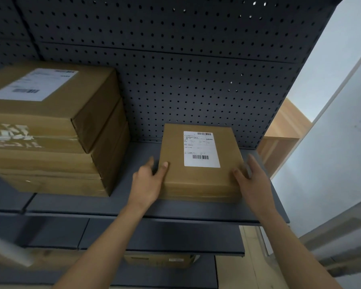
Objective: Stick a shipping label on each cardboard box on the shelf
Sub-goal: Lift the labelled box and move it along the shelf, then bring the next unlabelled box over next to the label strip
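Cardboard box [200, 180], shipping label [201, 149] already on its top, lies centre right of the head view on the shelf [133, 205], long axis running away toward the pegboard [186, 80]. Left hand [147, 184] and right hand [253, 180] flank its near corners, equally close, thumbs over the top edge, fingers along the sides, grasping it. Labelled stack of boxes [50, 142] stands at left.

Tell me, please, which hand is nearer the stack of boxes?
Left. The left hand holds the small box at its left edge, toward the stack of boxes; the right hand holds its right edge.
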The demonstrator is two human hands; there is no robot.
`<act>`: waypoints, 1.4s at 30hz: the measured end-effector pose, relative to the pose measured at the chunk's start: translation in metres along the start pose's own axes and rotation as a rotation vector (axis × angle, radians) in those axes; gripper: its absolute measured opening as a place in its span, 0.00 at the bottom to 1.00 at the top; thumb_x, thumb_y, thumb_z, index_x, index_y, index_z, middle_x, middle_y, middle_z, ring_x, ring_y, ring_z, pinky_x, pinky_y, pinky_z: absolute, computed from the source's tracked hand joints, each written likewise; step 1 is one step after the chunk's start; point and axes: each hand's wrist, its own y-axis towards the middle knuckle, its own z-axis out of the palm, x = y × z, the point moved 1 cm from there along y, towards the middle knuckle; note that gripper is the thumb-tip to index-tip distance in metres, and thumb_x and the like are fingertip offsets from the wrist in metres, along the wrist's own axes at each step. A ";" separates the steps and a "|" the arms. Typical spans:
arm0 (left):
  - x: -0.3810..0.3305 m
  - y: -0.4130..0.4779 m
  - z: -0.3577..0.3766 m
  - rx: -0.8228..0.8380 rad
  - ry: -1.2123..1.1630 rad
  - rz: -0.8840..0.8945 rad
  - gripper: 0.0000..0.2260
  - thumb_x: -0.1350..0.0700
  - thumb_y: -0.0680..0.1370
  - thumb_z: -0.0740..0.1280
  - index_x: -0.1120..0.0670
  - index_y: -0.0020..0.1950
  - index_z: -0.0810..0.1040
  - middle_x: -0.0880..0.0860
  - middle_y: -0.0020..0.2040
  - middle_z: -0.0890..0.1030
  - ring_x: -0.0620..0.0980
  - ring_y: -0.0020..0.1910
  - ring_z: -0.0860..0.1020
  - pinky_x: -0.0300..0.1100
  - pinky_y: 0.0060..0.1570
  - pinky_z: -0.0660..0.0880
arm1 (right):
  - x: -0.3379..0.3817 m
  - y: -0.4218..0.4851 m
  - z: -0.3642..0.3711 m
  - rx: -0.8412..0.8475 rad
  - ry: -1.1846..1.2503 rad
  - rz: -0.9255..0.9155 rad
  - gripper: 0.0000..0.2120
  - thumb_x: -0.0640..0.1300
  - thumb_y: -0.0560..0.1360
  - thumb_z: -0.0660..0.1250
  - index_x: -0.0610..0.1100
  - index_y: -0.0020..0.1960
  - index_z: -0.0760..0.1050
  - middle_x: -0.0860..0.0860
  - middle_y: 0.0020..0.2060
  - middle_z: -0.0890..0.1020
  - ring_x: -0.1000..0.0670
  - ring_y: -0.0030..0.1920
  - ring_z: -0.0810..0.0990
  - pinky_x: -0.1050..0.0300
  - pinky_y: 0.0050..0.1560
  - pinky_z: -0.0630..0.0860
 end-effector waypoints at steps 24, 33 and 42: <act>0.138 -0.134 -0.276 -0.430 0.735 0.049 0.12 0.47 0.82 0.58 0.49 0.58 0.78 0.48 0.52 0.81 0.55 0.50 0.81 0.46 0.39 0.76 | 0.240 -0.148 0.198 0.360 -0.335 -0.941 0.13 0.50 0.79 0.64 0.44 0.57 0.81 0.48 0.51 0.84 0.45 0.47 0.82 0.53 0.40 0.78; 0.248 -0.205 -0.442 -0.656 0.751 -0.031 0.13 0.50 0.81 0.62 0.55 0.59 0.79 0.54 0.52 0.82 0.59 0.51 0.79 0.51 0.45 0.78 | 0.348 -0.243 0.334 0.487 -0.299 -1.074 0.16 0.51 0.80 0.62 0.44 0.63 0.78 0.49 0.57 0.82 0.46 0.58 0.79 0.50 0.53 0.78; 0.350 -0.245 -0.569 -0.854 0.775 -0.160 0.22 0.46 0.78 0.57 0.59 0.62 0.79 0.56 0.58 0.80 0.60 0.59 0.76 0.56 0.58 0.75 | 0.439 -0.307 0.467 0.574 -0.201 -1.212 0.20 0.54 0.79 0.61 0.45 0.66 0.76 0.50 0.61 0.80 0.49 0.62 0.76 0.51 0.64 0.72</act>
